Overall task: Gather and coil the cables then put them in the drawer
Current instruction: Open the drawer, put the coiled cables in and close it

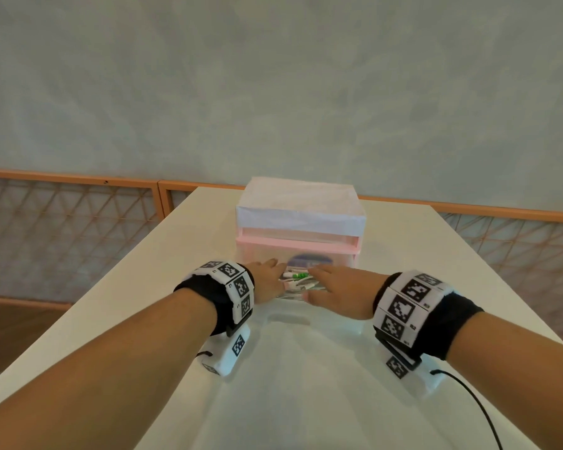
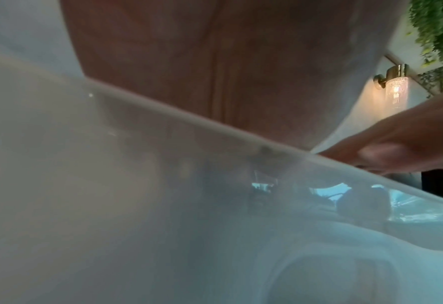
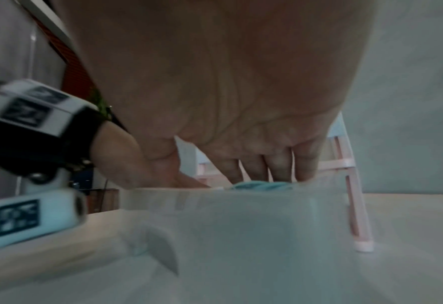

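A pink drawer unit (image 1: pixel 299 219) with a white top stands in the middle of the white table (image 1: pixel 403 254). Its translucent lower drawer (image 3: pixel 241 216) is pulled out toward me. Coiled cables (image 1: pixel 298 282) with white and green plugs lie inside it; the right wrist view shows them as a teal bundle (image 3: pixel 262 186). My left hand (image 1: pixel 268 277) lies on the drawer's left side with straight fingers, touching the cables. My right hand (image 1: pixel 332 287) presses down on them from the right, fingers (image 3: pixel 280 164) straight. In the left wrist view the drawer rim (image 2: pixel 215 127) hides my left fingers.
A black wire (image 1: pixel 478 404) trails from the right wrist camera over the table's near right part. A wooden lattice railing (image 1: pixel 69 219) runs behind and beside the table. A wall lamp (image 2: pixel 397 90) and hanging greenery (image 2: pixel 438 30) show in the left wrist view.
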### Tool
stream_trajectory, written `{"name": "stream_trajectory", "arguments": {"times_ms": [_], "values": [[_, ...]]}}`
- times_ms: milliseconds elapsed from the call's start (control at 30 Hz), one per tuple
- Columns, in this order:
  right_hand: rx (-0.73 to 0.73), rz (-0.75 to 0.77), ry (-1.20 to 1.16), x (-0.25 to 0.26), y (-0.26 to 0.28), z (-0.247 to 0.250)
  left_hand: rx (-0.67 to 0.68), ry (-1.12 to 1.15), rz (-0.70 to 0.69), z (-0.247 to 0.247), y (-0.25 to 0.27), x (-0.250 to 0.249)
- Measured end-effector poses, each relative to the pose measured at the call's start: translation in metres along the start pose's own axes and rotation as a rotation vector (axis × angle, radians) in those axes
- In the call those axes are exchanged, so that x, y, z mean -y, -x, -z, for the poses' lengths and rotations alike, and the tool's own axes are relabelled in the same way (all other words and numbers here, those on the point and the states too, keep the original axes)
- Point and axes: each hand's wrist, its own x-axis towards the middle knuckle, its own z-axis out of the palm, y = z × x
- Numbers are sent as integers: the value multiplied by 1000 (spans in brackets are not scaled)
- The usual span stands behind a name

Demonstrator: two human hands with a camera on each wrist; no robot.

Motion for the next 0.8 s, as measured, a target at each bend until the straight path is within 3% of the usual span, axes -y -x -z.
{"name": "stream_trajectory", "arguments": {"times_ms": [167, 333, 567, 800], "values": [[20, 0, 148, 11, 22, -11, 5, 24, 3, 4, 6, -3], [-13, -8, 223, 9, 12, -21, -42, -12, -100, 14, 34, -10], [-68, 19, 157, 7, 13, -20, -59, -191, -69, -3, 43, 18], [-172, -20, 155, -8, 4, -17, -67, -77, -67, 3, 37, 9]]}}
